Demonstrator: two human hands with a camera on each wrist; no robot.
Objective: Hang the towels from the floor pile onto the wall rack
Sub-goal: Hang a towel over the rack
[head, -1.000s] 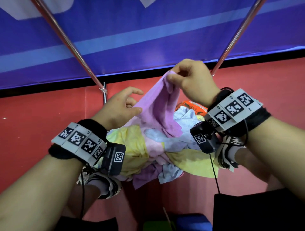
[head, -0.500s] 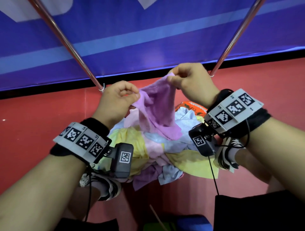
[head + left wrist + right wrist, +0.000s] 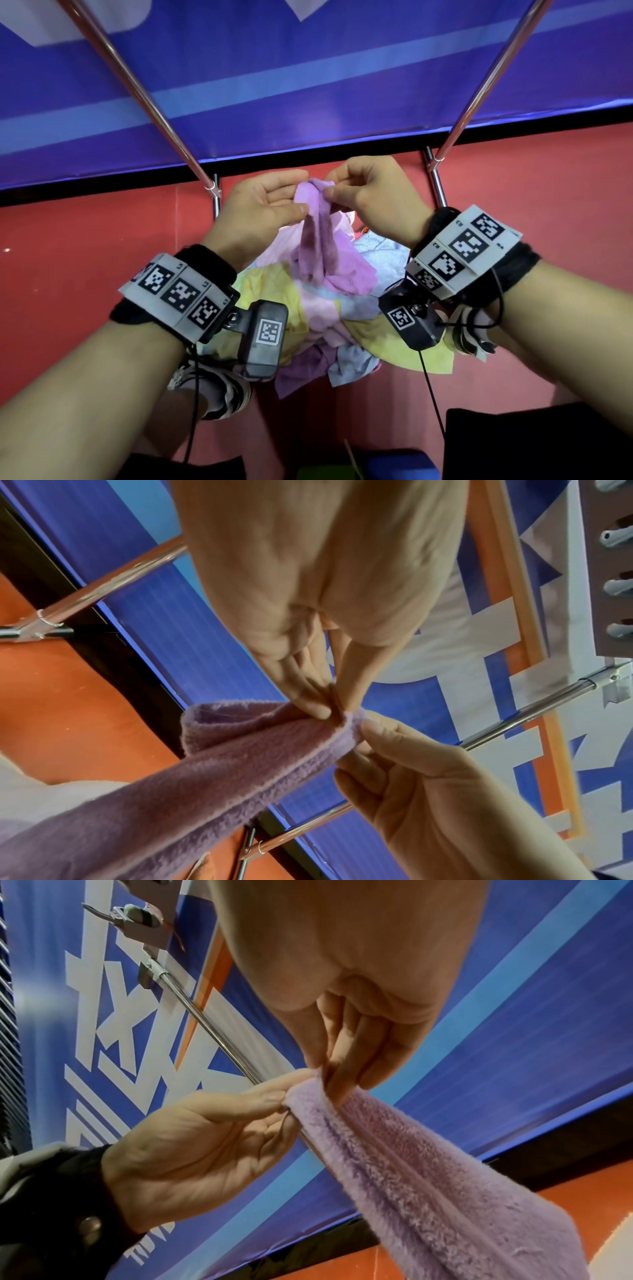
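Observation:
A purple towel [image 3: 317, 240] hangs bunched above the floor pile [image 3: 274, 298] of yellow, pink, pale blue and purple towels. My left hand [image 3: 301, 192] pinches its top edge between thumb and fingers. Right beside it, my right hand [image 3: 329, 186] pinches the same edge. The left wrist view shows my left fingertips [image 3: 320, 710] nipping the towel [image 3: 240, 750]. In the right wrist view my right fingertips [image 3: 337, 1085] clamp the fluffy edge of the towel [image 3: 428, 1177]. Chrome rack bars [image 3: 147, 92] slant over the hands.
A second chrome bar [image 3: 486, 78] slants up to the right in front of the blue banner wall [image 3: 308, 85]. The floor [image 3: 85, 257] is red. My shoes [image 3: 219, 390] stand either side of the pile. A row of metal hooks [image 3: 616, 588] hangs higher on the wall.
My left hand has reached in, taken the purple towel's edge and slid up next to my right hand. The towel now hangs narrow and bunched between them.

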